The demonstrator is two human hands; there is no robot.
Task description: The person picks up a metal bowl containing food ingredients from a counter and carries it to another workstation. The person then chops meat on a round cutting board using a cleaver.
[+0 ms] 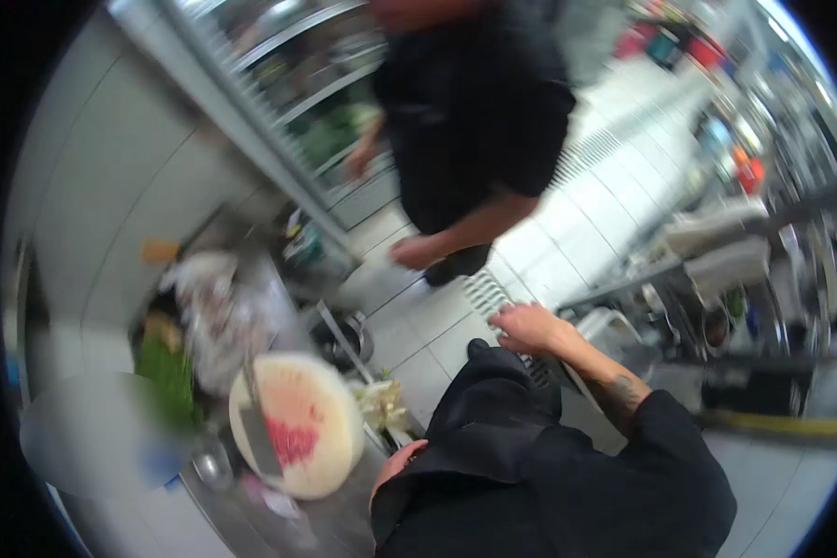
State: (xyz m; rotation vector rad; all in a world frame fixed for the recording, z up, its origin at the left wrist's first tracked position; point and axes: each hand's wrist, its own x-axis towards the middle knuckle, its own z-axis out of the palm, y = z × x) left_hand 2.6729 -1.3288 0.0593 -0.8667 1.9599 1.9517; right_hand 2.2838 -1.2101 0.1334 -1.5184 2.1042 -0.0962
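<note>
My right hand (530, 328) is out in front of my body, fingers loosely bent and slightly apart, with nothing visible in it. Only part of my left hand (398, 468) shows beside my dark clothing; its fingers are hidden. To the left of it, a round white cutting board (339, 409) lies on a metal counter (339, 516). Chopped red meat (293, 442) is on the board, and a broad-bladed knife (259, 432) lies beside the meat. Neither hand touches the board or the knife.
A person in dark clothes (474, 112) stands close ahead. Plastic bags (223, 316) and green vegetables (166, 367) lie behind the board. A metal bowl (212, 465) is at its left. Shelves (316, 98) stand at the upper left, racks with kitchenware (763, 232) at the right.
</note>
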